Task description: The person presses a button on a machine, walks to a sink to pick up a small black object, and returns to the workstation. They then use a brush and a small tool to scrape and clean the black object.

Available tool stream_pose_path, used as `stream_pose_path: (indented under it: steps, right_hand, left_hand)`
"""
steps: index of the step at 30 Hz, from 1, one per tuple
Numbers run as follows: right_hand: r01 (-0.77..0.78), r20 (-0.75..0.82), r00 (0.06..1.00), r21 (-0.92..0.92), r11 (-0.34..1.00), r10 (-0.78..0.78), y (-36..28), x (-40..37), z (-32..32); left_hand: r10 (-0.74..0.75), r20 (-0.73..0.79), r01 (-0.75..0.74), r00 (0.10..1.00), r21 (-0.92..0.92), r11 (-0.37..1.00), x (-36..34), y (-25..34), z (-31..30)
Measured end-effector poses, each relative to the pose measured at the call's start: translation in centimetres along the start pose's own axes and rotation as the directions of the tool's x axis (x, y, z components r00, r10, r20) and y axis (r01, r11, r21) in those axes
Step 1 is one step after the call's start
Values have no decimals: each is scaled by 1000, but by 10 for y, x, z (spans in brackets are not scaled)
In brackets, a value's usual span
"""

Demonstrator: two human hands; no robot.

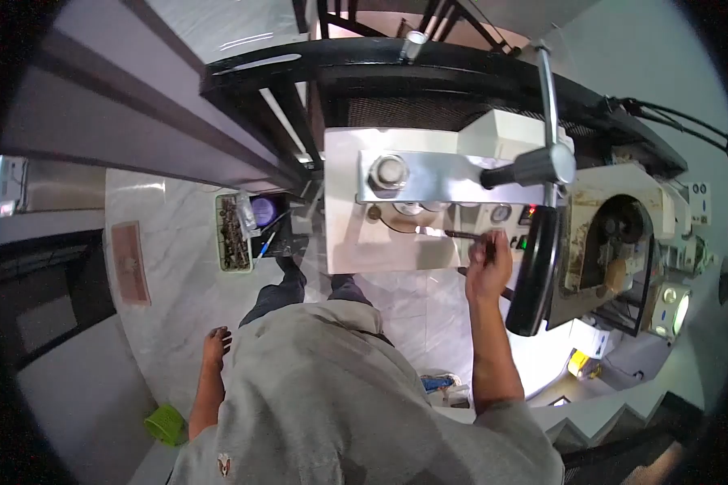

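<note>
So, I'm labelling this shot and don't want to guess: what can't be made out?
All in the head view:
- tool: gripped end hidden by the right hand
- disc: far side hidden by the metal bar
- gauge: reading too small
- tray: brown pieces too small to identify

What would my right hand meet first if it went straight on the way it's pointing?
Your right hand would probably meet the panel with the round gauge first, though its depth is hard to judge from this view.
</note>
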State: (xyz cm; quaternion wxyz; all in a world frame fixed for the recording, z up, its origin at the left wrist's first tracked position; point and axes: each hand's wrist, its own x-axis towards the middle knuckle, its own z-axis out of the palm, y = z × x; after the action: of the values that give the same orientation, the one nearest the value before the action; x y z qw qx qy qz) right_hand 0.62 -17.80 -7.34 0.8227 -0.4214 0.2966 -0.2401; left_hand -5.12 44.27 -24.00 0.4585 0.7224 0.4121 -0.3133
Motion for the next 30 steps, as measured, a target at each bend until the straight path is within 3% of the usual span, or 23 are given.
stream_pose_path:
  steps: [1,3,4,5,6,8,9,11,13,15,16,19,22,24,26,28,30]
  right_hand:
    - [-11,-238,971,51,999,22,1,-19,12]
    - [-78,-57,995,92,993,84,33,-33,-13]
    - [-212,69,976,62,975,207,30,-50,9]
    - [-279,78,959,96,955,272,41,-59,26]
    - [-385,166,914,73,920,370,48,-69,41]
    - [-456,384,834,78,886,396,70,-74,52]
    - [-471,384,827,76,879,411,75,-76,60]
    - [-372,453,733,-358,856,508,87,-81,77]
    - [-362,508,660,-430,827,554,124,-92,73]
    - [-503,440,467,-581,640,767,174,-106,71]
    - [-637,332,442,-538,552,833,192,-114,79]
    - [-717,188,491,-468,517,850,295,-121,74]
    - [-790,81,426,-453,414,901,388,-115,82]
    - [-815,-76,502,-377,441,862,444,-110,102]
    - [-739,-79,602,-434,516,795,519,-93,87]
    - [-786,-229,618,-169,594,752,545,-88,97]
    - [-672,-386,718,-603,431,580,568,-79,85]
  left_hand:
    - [4,-6,-4,1000,22,1000,2,-10,-5]
    - [-2,-18,3,1000,31,1000,-1,-16,-7]
    - [41,-11,-39,999,98,994,2,-24,-11]
    - [86,-3,-85,996,162,983,7,-31,-14]
    - [260,65,-267,963,314,911,26,-55,-23]
    - [222,47,-225,974,335,915,-12,-8,-11]
    - [43,25,-41,999,-71,997,16,-17,-16]
    - [44,-2,-44,999,-51,998,12,11,-12]
    - [42,-18,-43,999,-74,996,2,32,-9]
    - [111,33,-108,993,-85,991,5,39,-15]
    - [107,31,-104,994,-88,991,8,36,-20]
    - [103,34,-100,994,-72,992,17,24,-47]
    - [67,35,-66,997,-25,998,29,-15,-100]
    - [60,7,-59,998,-69,996,37,-50,-147]
    - [13,-46,-19,999,-142,990,39,-86,-202]
    - [-44,-125,18,991,-204,979,36,-125,-258]
    - [-95,-221,31,971,-278,960,17,-164,-314]
